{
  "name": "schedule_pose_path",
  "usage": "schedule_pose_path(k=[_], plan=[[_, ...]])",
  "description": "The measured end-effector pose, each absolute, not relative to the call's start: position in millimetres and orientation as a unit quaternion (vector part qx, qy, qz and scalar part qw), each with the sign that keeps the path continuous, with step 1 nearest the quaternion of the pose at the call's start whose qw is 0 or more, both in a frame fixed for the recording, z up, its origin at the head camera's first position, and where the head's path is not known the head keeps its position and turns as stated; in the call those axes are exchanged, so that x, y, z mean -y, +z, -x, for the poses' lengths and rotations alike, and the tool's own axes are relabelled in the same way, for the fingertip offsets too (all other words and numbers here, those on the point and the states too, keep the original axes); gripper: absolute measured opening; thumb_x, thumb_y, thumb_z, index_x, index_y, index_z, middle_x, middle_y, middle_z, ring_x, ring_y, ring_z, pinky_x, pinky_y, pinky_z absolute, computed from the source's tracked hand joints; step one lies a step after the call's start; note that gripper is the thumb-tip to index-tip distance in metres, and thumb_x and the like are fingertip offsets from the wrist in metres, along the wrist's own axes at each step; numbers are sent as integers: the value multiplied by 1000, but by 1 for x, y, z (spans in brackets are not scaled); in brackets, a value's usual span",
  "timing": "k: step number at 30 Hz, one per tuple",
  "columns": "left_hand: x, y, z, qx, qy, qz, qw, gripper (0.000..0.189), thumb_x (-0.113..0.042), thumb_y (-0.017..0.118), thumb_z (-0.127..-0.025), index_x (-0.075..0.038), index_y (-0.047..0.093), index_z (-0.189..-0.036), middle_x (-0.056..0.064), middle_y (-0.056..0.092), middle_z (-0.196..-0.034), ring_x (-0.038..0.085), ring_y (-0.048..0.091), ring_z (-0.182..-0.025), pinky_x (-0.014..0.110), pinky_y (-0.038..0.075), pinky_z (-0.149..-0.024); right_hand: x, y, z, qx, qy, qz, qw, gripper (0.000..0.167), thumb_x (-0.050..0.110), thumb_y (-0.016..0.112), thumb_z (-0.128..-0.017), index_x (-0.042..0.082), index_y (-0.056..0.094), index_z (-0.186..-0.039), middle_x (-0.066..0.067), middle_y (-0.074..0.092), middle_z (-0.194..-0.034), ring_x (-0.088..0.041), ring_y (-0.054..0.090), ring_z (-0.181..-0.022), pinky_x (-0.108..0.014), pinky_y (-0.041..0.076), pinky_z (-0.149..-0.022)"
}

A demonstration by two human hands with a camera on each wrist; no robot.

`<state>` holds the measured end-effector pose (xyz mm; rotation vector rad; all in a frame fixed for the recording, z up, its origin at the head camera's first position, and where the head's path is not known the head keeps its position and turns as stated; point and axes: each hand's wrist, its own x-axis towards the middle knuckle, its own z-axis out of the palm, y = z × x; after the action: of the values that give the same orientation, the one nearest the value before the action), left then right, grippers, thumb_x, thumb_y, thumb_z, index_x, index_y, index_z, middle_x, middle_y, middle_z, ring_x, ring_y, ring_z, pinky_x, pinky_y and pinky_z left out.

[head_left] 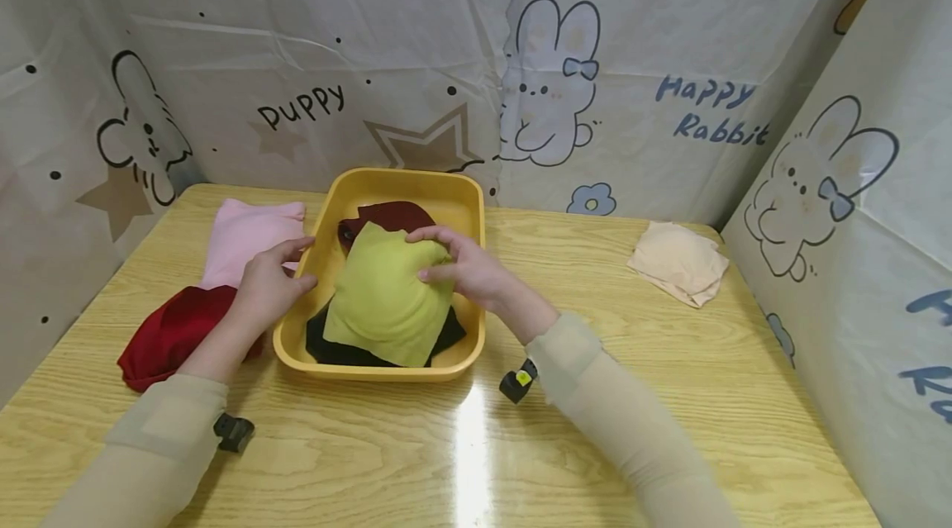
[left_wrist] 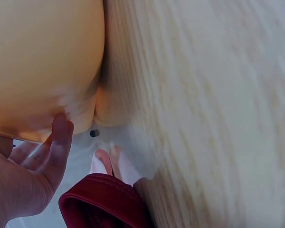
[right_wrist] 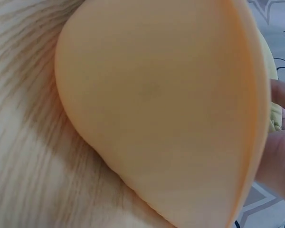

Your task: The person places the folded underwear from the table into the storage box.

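Yellow cloth [head_left: 387, 297] inside a yellow tub [head_left: 379, 374], its right edge grasped by the right hand [head_left: 476, 272].

A white sheet [head_left: 446, 32] printed with rabbits, a puppy and stars stands behind a wood-grain table [head_left: 357, 445], on which the tub sits; a red cloth [head_left: 174, 330] and a pink cloth [head_left: 249, 239] lie to the tub's left, and a folded beige cloth [head_left: 678, 262] lies well apart on the right. Within the tub, a dark cloth [head_left: 323, 342] shows beneath the yellow one's near edge, while a maroon cloth [head_left: 394, 214] shows past its far edge. At the tub's left side is the left hand [head_left: 268, 280], fingers loosely extended and touching the wall, not clenched; the right hand's thumb and fingers pinch the yellow cloth.
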<state>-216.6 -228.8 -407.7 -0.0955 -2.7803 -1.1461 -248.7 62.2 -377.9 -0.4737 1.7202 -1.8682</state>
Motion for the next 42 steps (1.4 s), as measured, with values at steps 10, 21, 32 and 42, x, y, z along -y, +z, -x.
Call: schedule_pose_path(k=[10, 21, 32, 42], plan=[[228, -407, 215, 922, -379, 40, 76, 56, -2, 65, -79, 1, 50, -133, 29, 60, -113, 39, 62, -87, 50, 52, -76, -55, -386, 245, -622, -696, 157, 322, 49, -16, 55, -84, 6, 49, -127, -9, 51, -126, -18, 57, -95, -30, 54, -73], [228, -407, 215, 920, -380, 44, 84, 55, -1, 64, -78, 2, 51, -132, 29, 60, -111, 39, 62, -85, 49, 52, -75, -48, -392, 245, -627, -667, 130, 381, 52, -14, 55, -85, 9, 50, -131, -11, 53, -121, -21, 60, -95, -36, 55, -76], [226, -405, 214, 922, -378, 39, 81, 56, -2, 63, -78, 2, 51, -132, 28, 61, -111, 38, 63, -85, 45, 53, -73, -41, -397, 248, -660, -645, 80, 377, 56, -12, 55, -86, 16, 50, -133, -10, 52, -125, -20, 58, -100, -34, 54, -76], [227, -405, 215, 921, -381, 34, 71, 57, -4, 63, -79, 1, 50, -134, 28, 60, -114, 37, 62, -86, 45, 52, -74, -37, -400, 254, -714, -603, 57, 352, 50, -8, 58, -85, 16, 54, -129, -10, 55, -118, -19, 60, -89, -33, 54, -69]])
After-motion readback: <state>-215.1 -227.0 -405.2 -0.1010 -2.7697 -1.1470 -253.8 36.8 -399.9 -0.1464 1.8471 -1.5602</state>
